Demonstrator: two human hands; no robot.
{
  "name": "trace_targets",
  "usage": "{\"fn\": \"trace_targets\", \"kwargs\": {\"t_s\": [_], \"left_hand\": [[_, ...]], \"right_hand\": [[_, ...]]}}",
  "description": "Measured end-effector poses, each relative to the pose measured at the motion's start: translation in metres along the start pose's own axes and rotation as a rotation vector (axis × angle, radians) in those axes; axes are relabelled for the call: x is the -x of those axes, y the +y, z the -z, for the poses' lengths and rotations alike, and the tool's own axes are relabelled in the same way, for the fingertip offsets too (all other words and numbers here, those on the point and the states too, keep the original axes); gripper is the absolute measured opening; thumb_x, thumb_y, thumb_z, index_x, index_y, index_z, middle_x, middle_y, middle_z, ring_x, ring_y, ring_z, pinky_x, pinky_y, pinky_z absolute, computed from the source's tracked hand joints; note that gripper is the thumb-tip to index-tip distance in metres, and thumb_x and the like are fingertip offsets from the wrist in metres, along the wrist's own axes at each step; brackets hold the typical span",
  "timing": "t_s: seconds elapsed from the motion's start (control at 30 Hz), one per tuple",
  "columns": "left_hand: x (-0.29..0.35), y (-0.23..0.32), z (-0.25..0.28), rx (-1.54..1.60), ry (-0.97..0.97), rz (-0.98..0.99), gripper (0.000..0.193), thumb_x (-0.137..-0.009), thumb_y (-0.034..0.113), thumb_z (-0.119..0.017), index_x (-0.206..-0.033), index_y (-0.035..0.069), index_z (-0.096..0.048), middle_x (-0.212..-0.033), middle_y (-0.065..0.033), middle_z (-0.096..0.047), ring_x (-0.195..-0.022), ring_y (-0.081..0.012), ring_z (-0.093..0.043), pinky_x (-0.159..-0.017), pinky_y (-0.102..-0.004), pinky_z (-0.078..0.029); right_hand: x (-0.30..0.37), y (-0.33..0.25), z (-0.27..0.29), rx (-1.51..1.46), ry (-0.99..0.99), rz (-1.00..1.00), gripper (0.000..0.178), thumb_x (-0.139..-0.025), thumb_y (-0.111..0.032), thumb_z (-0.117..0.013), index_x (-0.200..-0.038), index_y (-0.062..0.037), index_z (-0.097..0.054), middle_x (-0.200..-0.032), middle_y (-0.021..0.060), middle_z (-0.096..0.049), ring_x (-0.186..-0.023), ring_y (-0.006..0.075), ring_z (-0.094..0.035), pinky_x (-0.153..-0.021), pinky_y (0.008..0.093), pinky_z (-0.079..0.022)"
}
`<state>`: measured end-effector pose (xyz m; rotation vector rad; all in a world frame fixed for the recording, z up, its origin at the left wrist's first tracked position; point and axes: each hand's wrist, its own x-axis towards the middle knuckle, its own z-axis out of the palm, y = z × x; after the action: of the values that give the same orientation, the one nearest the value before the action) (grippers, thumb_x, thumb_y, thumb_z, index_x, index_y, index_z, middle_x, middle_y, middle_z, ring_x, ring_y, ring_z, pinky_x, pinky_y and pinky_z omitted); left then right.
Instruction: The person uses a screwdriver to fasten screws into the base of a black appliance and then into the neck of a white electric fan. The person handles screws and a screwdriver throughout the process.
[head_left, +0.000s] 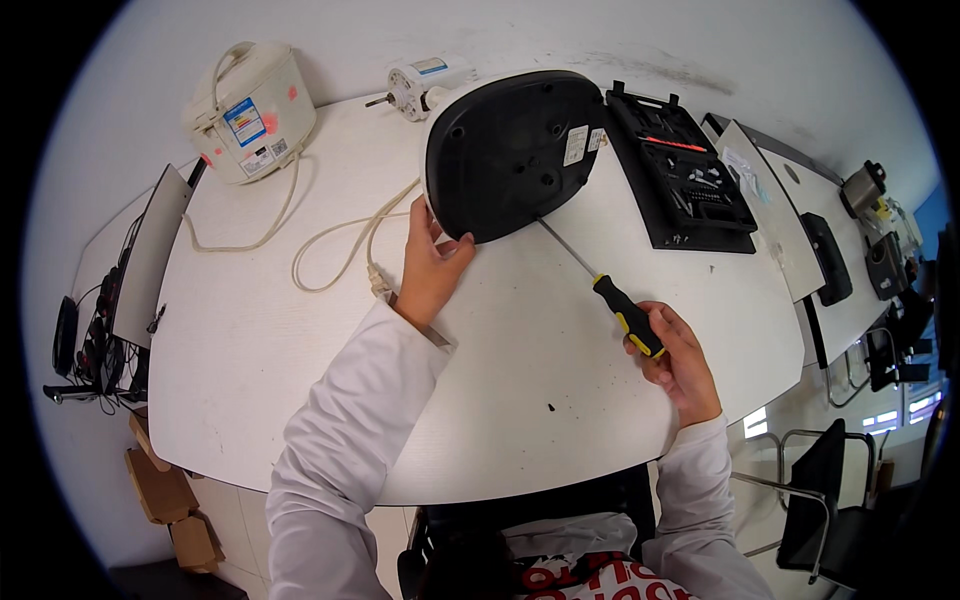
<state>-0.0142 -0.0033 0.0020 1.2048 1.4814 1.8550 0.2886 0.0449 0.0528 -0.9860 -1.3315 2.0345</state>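
Unscrewing stage, judged from the layout: an appliance (pixel 515 150) stood tipped on its side near the far edge of the table (pixel 250 380), its black underside turned toward the person, and the screwdriver (pixel 600 285) was laid against that underside. The left hand (pixel 432 268) gripped the lower left rim of the base, thumb on the black face and fingers curled behind the white shell, propping the appliance on edge. The right hand (pixel 678 355) was closed around the yellow-and-black handle, near the table's right front edge, with the long shaft running up and left so that its tip met the base at its lower edge; whether the tip sat in a screw head could not be told at this size. The next move would call for seating the tip squarely, pressing along the shaft and turning, while the left hand kept the base from rocking. A cream power cord (pixel 345 245) trailed from the appliance across the table just left of the left hand. An open black tool case (pixel 680 175) lay right of the appliance, a rice cooker (pixel 250 110) stood at the far left corner, and a small white motor (pixel 420 85) lay at the far edge.
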Motion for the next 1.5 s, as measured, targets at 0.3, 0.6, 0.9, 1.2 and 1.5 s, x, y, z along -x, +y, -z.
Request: {"fn": "trace_targets", "kwargs": {"t_s": [0.3, 0.6, 0.9, 1.2, 1.5], "left_hand": [[0.0, 0.0, -0.001, 0.006, 0.004, -0.013, 0.056, -0.076, -0.002, -0.058, -0.126, 0.006, -0.032, -0.118, -0.0043, -0.045, -0.107, -0.0139, -0.049, -0.073, -0.0224, -0.044], [0.001, -0.001, 0.0, 0.007, 0.007, -0.017, 0.056, -0.077, -0.003, -0.057, -0.125, 0.006, -0.032, -0.119, -0.0047, -0.045, -0.108, -0.0142, -0.049, -0.073, -0.0218, -0.045], [0.001, -0.004, 0.0, 0.033, 0.035, -0.036, 0.051, -0.076, -0.003, -0.059, -0.12, 0.005, -0.035, -0.115, -0.005, -0.047, -0.101, -0.0127, -0.051, -0.071, -0.0211, -0.044], [0.0, -0.003, 0.0, -0.015, 0.046, -0.007, 0.053, -0.073, -0.005, -0.06, -0.119, 0.005, -0.035, -0.113, -0.0071, -0.047, -0.1, -0.0156, -0.053, -0.074, -0.0238, -0.047], [0.0, -0.005, 0.004, -0.009, -0.008, 0.028, 0.061, -0.074, -0.008, -0.057, -0.128, 0.005, -0.031, -0.117, -0.0066, -0.043, -0.108, -0.0181, -0.048, -0.082, -0.0279, -0.047]], "right_hand": [[0.0, 0.004, 0.002, -0.125, -0.055, -0.039, 0.041, -0.095, -0.033, -0.042, -0.12, -0.0014, -0.045, -0.077, 0.0112, -0.055, -0.038, 0.0021, -0.028, -0.036, 0.0155, -0.024], [-0.004, 0.014, 0.012, -0.343, -0.138, -0.131, 0.038, -0.095, -0.036, -0.042, -0.118, -0.0061, -0.048, -0.077, 0.0074, -0.051, -0.039, 0.0021, -0.028, -0.038, 0.0156, -0.024], [0.002, 0.006, -0.01, -0.171, -0.1, -0.071, 0.033, -0.092, -0.027, -0.049, -0.116, -0.006, -0.045, -0.075, 0.0003, -0.049, -0.049, 0.0035, -0.034, -0.044, 0.0179, -0.026], [-0.004, 0.016, -0.02, 0.384, 0.131, 0.173, 0.033, -0.087, -0.017, -0.059, -0.114, -0.0027, -0.048, -0.07, -0.0018, -0.047, -0.05, 0.0039, -0.039, -0.044, 0.0191, -0.032], [-0.003, 0.012, -0.016, 0.324, 0.112, 0.146, 0.03, -0.09, -0.02, -0.055, -0.113, -0.0021, -0.049, -0.075, 0.0003, -0.056, -0.046, 0.0027, -0.037, -0.043, 0.0184, -0.03]]}}
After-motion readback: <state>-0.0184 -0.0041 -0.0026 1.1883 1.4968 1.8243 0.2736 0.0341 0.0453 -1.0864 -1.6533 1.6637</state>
